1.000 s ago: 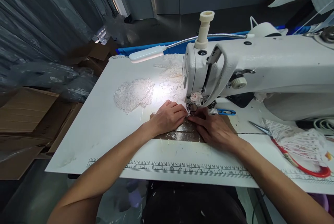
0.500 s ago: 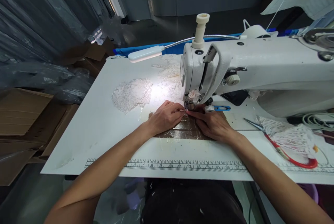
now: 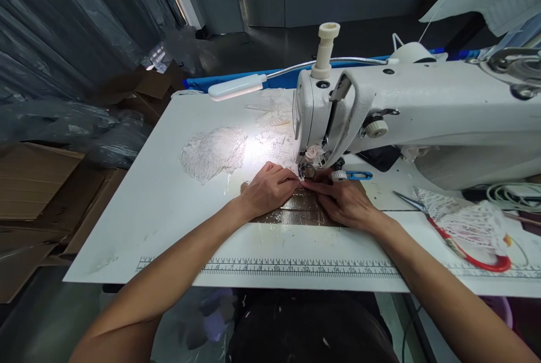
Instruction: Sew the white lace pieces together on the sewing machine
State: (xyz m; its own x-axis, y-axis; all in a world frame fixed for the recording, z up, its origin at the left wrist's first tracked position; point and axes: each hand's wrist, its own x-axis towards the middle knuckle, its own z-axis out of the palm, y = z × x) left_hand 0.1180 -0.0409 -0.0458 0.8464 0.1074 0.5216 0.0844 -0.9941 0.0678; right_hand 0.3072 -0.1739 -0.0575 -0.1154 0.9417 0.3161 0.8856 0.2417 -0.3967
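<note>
White fabric (image 3: 301, 179) lay at the fingertips of the bunched left hand (image 3: 273, 188) and flatter right hand (image 3: 349, 200), any pinch impossible to tell, presser foot (image 3: 307, 171) just beyond: flat guiding, fingers clear, seemed wisest.

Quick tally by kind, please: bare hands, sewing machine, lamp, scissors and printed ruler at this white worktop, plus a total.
Left hand and right hand: 2
Sewing machine: 1
Gooseneck lamp: 1
Red-handled scissors: 1
Printed ruler: 1
Total: 6
</note>
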